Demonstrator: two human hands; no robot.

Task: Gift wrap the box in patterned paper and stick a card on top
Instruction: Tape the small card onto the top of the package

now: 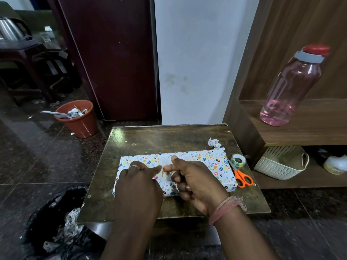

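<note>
The box, wrapped in white paper with small colourful prints, lies lengthwise on the small dark table. A pale card with gold lettering sits on its top near the middle, mostly hidden by my hands. My left hand is over the box's left half, index finger stretched right and pressing the card's edge. My right hand mirrors it from the right: its index finger points left onto the card, thumb raised, other fingers curled. The two fingertips nearly meet.
A tape roll and orange scissors lie by the box's right end, with a crumpled paper scrap behind. A pink bottle stands on the wooden shelf at right, above a white basket. On the floor at left are an orange bin and a black bag.
</note>
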